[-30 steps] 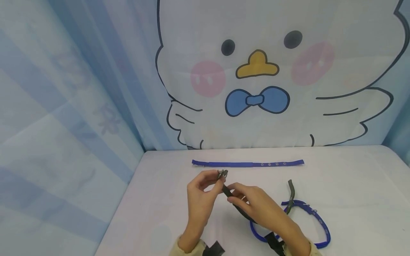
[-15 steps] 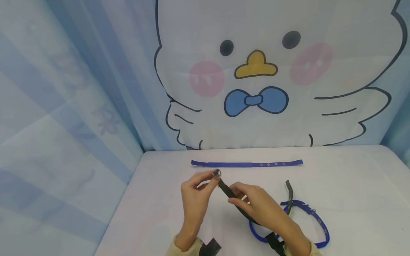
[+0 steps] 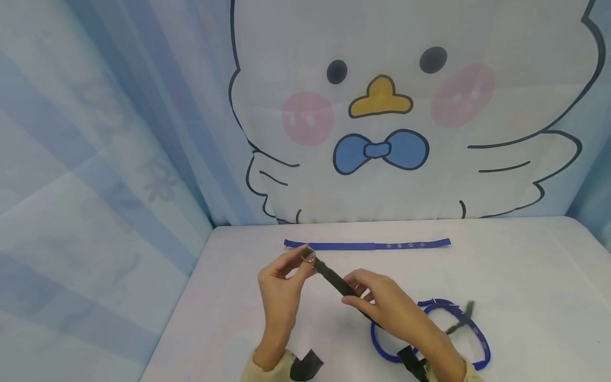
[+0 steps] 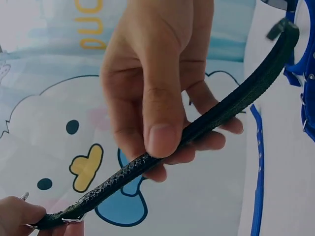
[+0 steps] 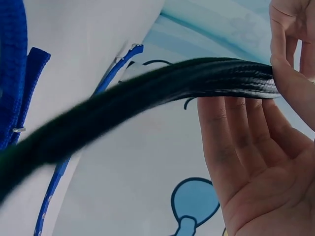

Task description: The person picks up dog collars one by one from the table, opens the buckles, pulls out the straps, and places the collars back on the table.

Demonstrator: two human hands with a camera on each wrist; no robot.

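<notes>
Working remotely, I'm seeing the left hand pinching the strap by its buckle; a slack grip could be dropping it. Rightward, the right hand is pinching mid-strap; beyond its wrist, the loose tail could be snagging the blue loop. White table is lying beneath both hands, duck curtain hanging beyond.

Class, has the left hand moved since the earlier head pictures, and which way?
Yes: the left hand has moved left, toward the left end of the straight blue strap.

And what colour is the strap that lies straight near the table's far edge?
The eyeleted strap is blue; the head view shows it best.
</notes>
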